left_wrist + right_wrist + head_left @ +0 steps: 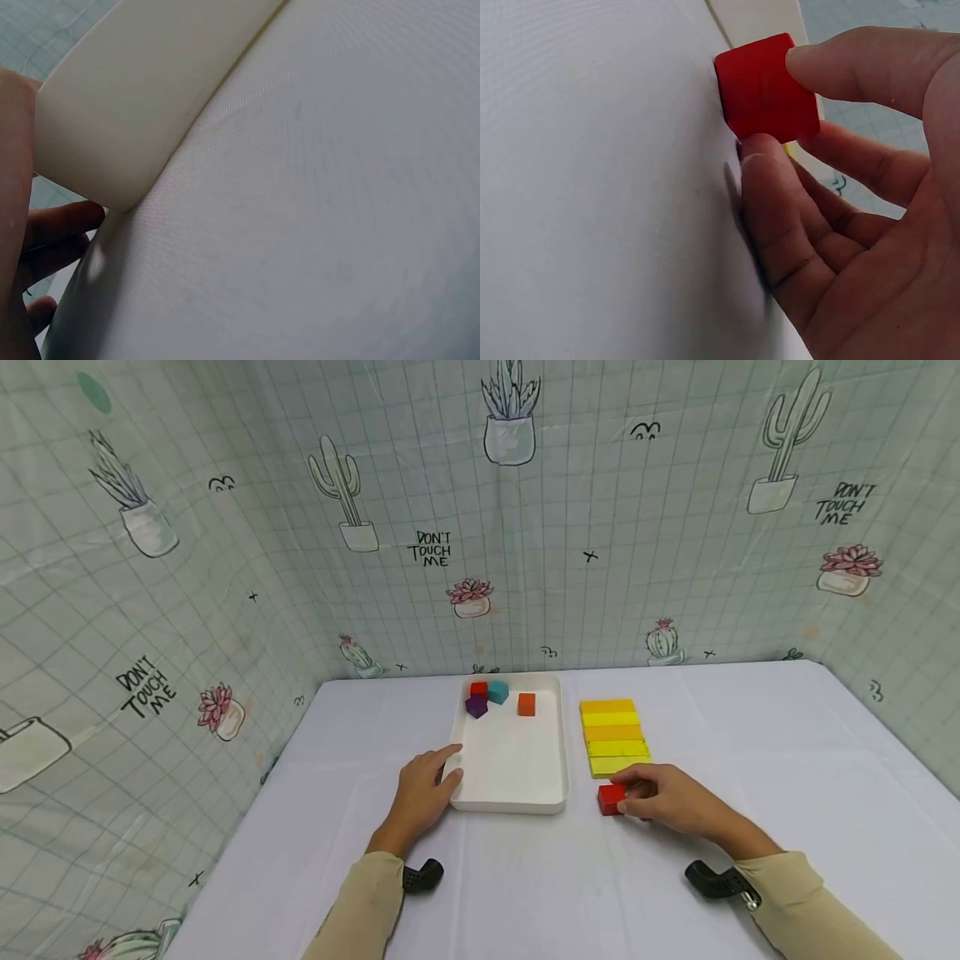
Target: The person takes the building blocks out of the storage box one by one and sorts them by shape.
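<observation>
A white tray (510, 807) stands at the middle of the table. My left hand (422, 789) holds its left side near the front corner, index finger and thumb over the rim. In the left wrist view, other fingers (67, 223) touch the outside of the tray wall (142, 97). To the right of the tray, my right hand (675, 797) grips a red cube (611, 799) between thumb and fingers. The right wrist view shows the thumb (855, 71) on one face of the red cube (765, 86) and a fingertip at its lower edge.
Inside the tray's far end lie another red cube (478, 689), a teal block (498, 692), a purple block (476, 707) and an orange cube (527, 704). Several yellow strips (611, 732) lie side by side just beyond the right hand. A printed cloth (555, 593) hangs behind the table.
</observation>
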Available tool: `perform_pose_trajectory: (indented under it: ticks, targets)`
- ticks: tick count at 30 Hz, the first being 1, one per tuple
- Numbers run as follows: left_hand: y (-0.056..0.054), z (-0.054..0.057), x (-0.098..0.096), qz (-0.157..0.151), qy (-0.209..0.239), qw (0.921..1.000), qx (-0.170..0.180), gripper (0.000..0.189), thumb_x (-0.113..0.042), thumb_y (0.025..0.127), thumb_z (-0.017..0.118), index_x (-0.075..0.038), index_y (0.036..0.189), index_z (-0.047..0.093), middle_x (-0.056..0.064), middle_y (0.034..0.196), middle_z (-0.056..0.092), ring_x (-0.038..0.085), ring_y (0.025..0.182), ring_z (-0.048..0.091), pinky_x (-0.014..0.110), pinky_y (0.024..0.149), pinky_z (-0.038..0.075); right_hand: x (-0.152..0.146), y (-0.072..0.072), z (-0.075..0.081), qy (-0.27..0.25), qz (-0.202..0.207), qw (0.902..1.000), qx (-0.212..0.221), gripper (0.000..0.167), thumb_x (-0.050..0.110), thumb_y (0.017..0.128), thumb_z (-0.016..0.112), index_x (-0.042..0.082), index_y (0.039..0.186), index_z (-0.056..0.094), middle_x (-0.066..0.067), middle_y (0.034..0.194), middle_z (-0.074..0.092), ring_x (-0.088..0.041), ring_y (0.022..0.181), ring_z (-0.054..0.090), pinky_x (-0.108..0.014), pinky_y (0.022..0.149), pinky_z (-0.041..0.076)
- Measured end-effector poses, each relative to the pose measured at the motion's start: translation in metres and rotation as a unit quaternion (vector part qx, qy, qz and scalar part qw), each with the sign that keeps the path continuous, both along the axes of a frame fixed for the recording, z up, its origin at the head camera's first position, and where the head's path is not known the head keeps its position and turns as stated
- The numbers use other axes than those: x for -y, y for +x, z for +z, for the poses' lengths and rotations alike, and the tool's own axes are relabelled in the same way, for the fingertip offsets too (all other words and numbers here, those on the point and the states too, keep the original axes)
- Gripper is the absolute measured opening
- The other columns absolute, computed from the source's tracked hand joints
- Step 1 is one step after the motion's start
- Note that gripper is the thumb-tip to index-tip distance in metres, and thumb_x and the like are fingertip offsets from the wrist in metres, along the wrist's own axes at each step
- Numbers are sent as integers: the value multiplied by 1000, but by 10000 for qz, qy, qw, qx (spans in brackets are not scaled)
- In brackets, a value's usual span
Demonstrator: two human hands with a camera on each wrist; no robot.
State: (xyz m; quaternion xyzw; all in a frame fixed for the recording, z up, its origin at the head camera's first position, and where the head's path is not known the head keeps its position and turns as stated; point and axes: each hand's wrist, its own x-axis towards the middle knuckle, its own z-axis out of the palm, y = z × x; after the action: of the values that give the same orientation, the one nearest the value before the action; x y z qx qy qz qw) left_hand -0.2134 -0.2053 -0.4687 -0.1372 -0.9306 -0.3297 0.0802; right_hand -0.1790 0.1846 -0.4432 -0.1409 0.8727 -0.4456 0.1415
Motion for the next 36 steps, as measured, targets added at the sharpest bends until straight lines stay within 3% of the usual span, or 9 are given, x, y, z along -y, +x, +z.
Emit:
perform_pose_trajectory:
  ticks: [9,14,18,23,30,36]
  targets:
    - [1,-1,0,-26,-37,10000,56,43,-28,99,57,-16,140,60,12,129,64,33,123,54,59,110,31,-7,-5,23,-306,-184,9991,-214,43,26,95,69,-1,128,61,-10,112,68,-24,93,63,-32,73,57]
    - [1,0,1,11,-17,10000,20,43,-27,98,58,-17,140,60,11,129,64,33,123,55,59,110,32,8,-27,28,-632,-436,9970,19,50,34,96,68,0,132,60,-13,119,66,-26,99,64,-34,78,57]
    - [1,0,2,15,-11,10000,-2,42,-26,98,58,-16,140,60,11,130,64,33,122,55,59,109,32,27,-50,31,-1094,-424,9930,89,49,32,96,68,-3,131,59,-18,124,65,-30,102,66,-37,81,57]
    - [-2,0,0,-37,27,10000,-50,42,-27,99,58,-16,140,60,10,128,65,31,120,56,57,108,34,45,-72,39,-1294,-430,9906,135,45,28,98,64,-2,131,59,-19,124,64,-34,107,66,-38,84,57]
    - [-2,0,0,6,14,10000,-55,42,-27,98,58,-16,139,61,9,126,66,30,119,57,55,107,37,58,-88,38,-1611,-554,9847,355,40,26,98,65,0,128,61,-17,122,64,-27,105,65,-37,85,56]
    - [0,0,3,37,26,10000,-10,42,-27,99,58,-17,140,60,9,128,65,30,122,55,55,108,35,75,-98,39,-1468,-656,9862,388,38,25,99,61,2,129,60,-19,124,63,-28,107,65,-37,87,56]
